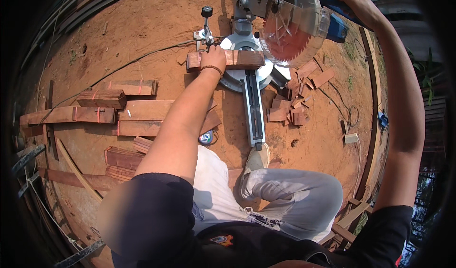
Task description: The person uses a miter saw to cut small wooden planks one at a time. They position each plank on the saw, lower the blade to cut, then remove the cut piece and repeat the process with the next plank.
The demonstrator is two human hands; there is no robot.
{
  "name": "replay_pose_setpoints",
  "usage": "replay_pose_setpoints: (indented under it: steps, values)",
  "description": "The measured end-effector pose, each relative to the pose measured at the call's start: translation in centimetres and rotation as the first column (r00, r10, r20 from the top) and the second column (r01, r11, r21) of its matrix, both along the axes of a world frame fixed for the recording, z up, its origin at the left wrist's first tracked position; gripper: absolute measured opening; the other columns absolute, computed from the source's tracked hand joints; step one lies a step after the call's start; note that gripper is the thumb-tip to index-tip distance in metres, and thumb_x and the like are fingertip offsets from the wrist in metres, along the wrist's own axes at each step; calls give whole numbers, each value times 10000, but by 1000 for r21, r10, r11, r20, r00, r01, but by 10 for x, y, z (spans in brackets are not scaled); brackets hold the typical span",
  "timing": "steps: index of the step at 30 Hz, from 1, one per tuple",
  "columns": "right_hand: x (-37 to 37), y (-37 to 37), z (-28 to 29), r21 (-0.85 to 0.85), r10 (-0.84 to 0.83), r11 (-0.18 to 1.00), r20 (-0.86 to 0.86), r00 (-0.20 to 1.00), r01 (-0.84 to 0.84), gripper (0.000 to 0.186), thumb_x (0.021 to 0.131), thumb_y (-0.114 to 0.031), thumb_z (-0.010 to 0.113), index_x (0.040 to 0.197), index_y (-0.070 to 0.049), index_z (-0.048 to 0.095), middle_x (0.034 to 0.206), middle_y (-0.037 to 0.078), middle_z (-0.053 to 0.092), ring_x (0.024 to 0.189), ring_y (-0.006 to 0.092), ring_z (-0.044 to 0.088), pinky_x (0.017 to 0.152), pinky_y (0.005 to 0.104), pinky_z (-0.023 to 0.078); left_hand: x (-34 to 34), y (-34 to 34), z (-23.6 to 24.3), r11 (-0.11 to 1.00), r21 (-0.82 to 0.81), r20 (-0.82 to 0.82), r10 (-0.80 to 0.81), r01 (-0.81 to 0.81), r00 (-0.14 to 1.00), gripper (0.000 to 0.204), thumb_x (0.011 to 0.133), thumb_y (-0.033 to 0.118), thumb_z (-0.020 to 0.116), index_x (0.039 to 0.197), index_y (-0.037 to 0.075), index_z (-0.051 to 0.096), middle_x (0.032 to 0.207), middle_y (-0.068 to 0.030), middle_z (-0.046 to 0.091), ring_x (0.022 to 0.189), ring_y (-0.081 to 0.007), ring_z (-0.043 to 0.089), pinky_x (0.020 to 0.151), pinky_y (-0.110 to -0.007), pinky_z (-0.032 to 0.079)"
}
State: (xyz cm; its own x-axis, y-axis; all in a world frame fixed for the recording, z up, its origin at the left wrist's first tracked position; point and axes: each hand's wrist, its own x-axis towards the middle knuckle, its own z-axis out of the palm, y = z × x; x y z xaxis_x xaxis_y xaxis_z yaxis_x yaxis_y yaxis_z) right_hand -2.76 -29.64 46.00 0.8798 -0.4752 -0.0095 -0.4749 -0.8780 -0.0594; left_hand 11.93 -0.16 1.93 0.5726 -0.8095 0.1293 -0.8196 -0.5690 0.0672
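Observation:
A miter saw [254, 109] stands on the ground in front of me, its toothed blade [289, 47] raised behind a clear guard. My left hand [213, 57] is closed over a short reddish-brown wood block [244, 59], which lies across the round saw base. The block's right end reaches toward the blade, and the blade appears apart from it. At the upper right, my right hand [358, 6] is wrapped round the blue saw handle [335, 2]. A clamp with a black knob [206, 12] rises just beyond my left hand.
Bundled wood pieces [102, 98] and longer planks [71, 116] lie at left. Small offcuts [297, 106] are heaped right of the saw. A round tape measure [206, 137] sits near my knee. A black cord [128, 67] crosses the ground; a white power socket [350, 138] lies at right.

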Motion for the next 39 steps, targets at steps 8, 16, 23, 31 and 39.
replay_pose_setpoints:
  steps: [8, 16, 23, 31, 39]
  values:
    - [-1, -12, -6, 23, -22, 999, -8, 1000, 22, 675, 992, -594, 569, 1199, 25, 743, 1022, 116, 750, 896, 175, 686, 866, 350, 530, -25, 56, 9, 871, -447, -192, 131, -206, 973, 492, 862, 223, 723, 1304, 34, 623, 1318, -141, 628, 1322, -338, 549, 1076, -457, 473]
    - [-3, -22, -7, -37, 14, 999, -17, 1000, -15, 685, 999, -615, 561, 1200, 14, 742, 1015, 108, 751, 894, 176, 688, 893, 338, 530, 51, 95, -47, 502, 182, -909, -243, -845, -340, 733, 876, 454, 852, 1422, 61, 563, 1410, -147, 580, 1342, -303, 534, 1051, -525, 513]
    - [-9, -10, -13, 19, 51, 998, 67, 996, -52, 680, 997, -593, 578, 1196, 34, 749, 1028, 131, 769, 929, 186, 722, 896, 342, 550, 53, 91, -70, 397, 109, -813, -492, -911, -311, 575, 939, 232, 807, 1432, 63, 564, 1400, -133, 603, 1265, -284, 607, 1053, -522, 572]
    - [-19, 7, -19, -10, 13, 1000, 76, 997, -12, 659, 987, -568, 589, 1134, 50, 765, 951, 137, 770, 842, 185, 726, 837, 349, 561, 57, 95, -72, 332, 145, -785, -535, -932, -313, 455, 950, 173, 786, 1359, 63, 620, 1345, -121, 649, 1214, -272, 641, 1061, -550, 563]
    - [-19, -2, -21, -93, 12, 996, 81, 997, -5, 682, 963, -595, 603, 1115, 50, 764, 943, 153, 761, 843, 217, 719, 833, 368, 551, 48, 104, -34, 322, -367, -782, 402, -873, 477, 698, 863, 438, 804, 1374, 3, 612, 1342, -202, 656, 1236, -371, 629, 1050, -463, 516]
